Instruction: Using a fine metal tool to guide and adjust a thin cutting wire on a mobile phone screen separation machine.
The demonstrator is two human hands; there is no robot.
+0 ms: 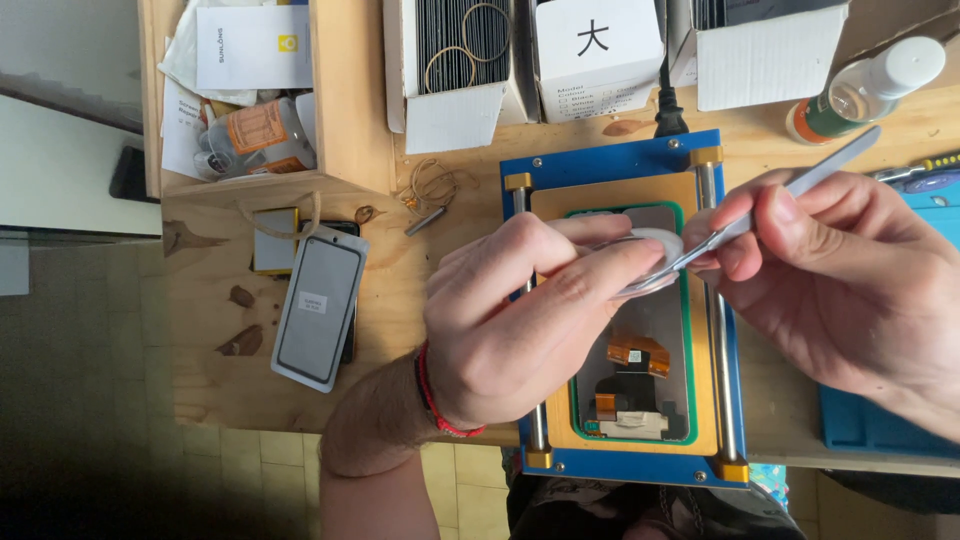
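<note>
The left hand (520, 320) sits closest to the lens at centre frame, a red cord bracelet (432, 395) on its wrist, its fingers pinched together around a small white pad (655, 243). The right hand (850, 270), entering from the right edge, grips one pair of metal tweezers (770, 205) whose tips meet the same pad, so both hands are closed on something. Under them lies one blue fixture (620, 160) with two steel rods and four brass corner blocks; in its green-rimmed recess rests a phone display panel (640, 385), back side up, showing orange flex cables near its lower end. Left of centre on the wooden table (400, 300) lies one glass screen panel (320, 308) in a white sleeve, with one small yellow-edged square (272, 242) just above it. Along the top stand three white cardboard boxes (455, 60); two rubber bands lie on the leftmost. One wooden crate (340, 100) of papers and packets fills the upper left. One clear bottle (865, 90) with a white cap lies tilted at upper right.
</note>
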